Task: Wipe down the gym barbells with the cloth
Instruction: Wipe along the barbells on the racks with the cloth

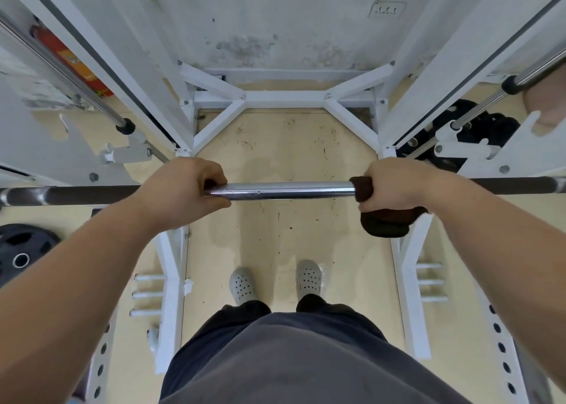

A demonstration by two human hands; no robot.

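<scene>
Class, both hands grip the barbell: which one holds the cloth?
The right hand: it grips the dark cloth round the barbell; the left hand grips bare metal.

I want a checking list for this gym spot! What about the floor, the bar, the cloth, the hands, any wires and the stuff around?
Surface: beige floor, scuffed with dark marks.
Job's things: barbell lies crosswise, shiny in the middle; dark cloth wrapped round it, part hanging below.
Clutter: black weight plate at the left.
Hands: left hand grips the bare barbell; right hand grips the cloth on it.
Cables: nothing seen.
Surroundings: white rack, stained wall, red fire extinguisher.
</scene>
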